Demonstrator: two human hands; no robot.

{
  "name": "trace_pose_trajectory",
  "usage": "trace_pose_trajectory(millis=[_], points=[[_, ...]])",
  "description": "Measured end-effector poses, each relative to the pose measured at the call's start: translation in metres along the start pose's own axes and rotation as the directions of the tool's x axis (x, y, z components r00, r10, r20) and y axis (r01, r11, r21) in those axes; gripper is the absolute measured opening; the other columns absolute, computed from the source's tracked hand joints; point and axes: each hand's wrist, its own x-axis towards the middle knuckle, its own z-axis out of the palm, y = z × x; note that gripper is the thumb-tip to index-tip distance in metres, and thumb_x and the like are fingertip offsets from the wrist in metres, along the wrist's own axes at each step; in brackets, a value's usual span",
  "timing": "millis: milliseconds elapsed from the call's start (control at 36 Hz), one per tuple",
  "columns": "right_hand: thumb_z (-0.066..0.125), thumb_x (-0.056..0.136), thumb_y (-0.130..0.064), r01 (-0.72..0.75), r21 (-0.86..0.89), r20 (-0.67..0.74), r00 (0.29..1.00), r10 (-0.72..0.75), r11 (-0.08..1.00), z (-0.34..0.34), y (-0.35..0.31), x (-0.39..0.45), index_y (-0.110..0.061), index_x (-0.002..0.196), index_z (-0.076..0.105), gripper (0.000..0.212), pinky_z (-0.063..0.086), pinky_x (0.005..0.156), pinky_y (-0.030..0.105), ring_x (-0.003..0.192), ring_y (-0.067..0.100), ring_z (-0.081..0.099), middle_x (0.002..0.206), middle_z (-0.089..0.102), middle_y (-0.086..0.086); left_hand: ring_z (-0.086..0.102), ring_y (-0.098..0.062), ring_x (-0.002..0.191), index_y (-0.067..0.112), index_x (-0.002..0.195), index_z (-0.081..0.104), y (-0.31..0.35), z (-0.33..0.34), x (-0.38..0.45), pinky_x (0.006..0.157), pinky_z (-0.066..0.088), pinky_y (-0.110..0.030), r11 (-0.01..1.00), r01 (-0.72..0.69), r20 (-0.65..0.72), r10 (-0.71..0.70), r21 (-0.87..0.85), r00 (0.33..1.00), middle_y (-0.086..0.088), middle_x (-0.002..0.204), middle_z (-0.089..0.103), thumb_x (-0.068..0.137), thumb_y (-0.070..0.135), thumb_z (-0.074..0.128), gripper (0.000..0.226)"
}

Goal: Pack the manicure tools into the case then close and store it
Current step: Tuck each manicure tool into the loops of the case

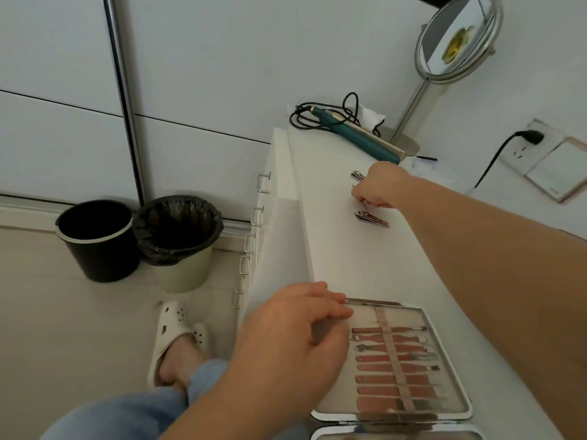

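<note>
We took the open metal case [444, 315] with its rows of rose-handled tools under a strap as our landmark, lying at the near end of the long white cabinet top [336, 249]. Well to the left of the case, down on the floor, stood a black bucket [95, 239] and a cream bin lined with a black bag [178, 242], clear of our work. Our left hand [295, 341] rested on the case's left edge, fingers loosely curled and pinning it rather than holding any tool. Beyond the case, farther along the top, our right hand [379, 188] was pinched narrowly on a thin silver tool [364, 204], most of it hidden by the fingers. A larger silver nail clipper [370, 218] lay just on the case side of that hand, and a smaller silver clipper [358, 175] just beyond it. We judged the packing to be partly done: many slots were filled, and these loose pieces were still out. The next move, as we saw it, called for lifting the thin tool clean and carrying it back to a free place under the strap. The bare top between hand and case gave open room, but the top's left edge ran close beside the clippers, so a nudge leftward could have sent one to the floor. Farthest beyond the case, a teal corded styling iron [362, 134] and a round mirror on a metal stand [457, 39] stood out of the path.
</note>
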Motion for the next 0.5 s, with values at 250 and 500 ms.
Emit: trace_pose_trajectory(millis=[250, 500], points=[[0.054, 0.082, -0.026, 0.097, 0.249, -0.225, 0.974, -0.040, 0.964, -0.008, 0.004, -0.020, -0.012, 0.052, 0.034, 0.038, 0.025, 0.042, 0.025, 0.045, 0.016, 0.031, 0.052, 0.033, 0.002, 0.040, 0.021, 0.109, 0.032, 0.089, 0.070, 0.006, 0.002, -0.002, 0.093, 0.027, 0.000, 0.999, 0.048, -0.012, -0.047, 0.014, 0.999, 0.031, 0.098, 0.058, 0.081, 0.024, 0.059, 0.016], [0.059, 0.078, -0.024, 0.296, 0.705, -0.271, 0.952, -0.141, 0.644, 0.009, 0.015, -0.138, -0.014, 0.062, 0.064, 0.020, 0.040, 0.041, 0.009, 0.044, 0.002, 0.056, 0.046, 0.060, -0.007, 0.051, 0.012, 0.099, 0.027, 0.093, 0.071, 0.015, -0.003, 0.001, 0.087, 0.032, 0.001, 0.988, 0.143, 0.046, -0.140, -0.058, 0.989, 0.024, 0.096, 0.061, 0.080, 0.019, 0.062, 0.018]])
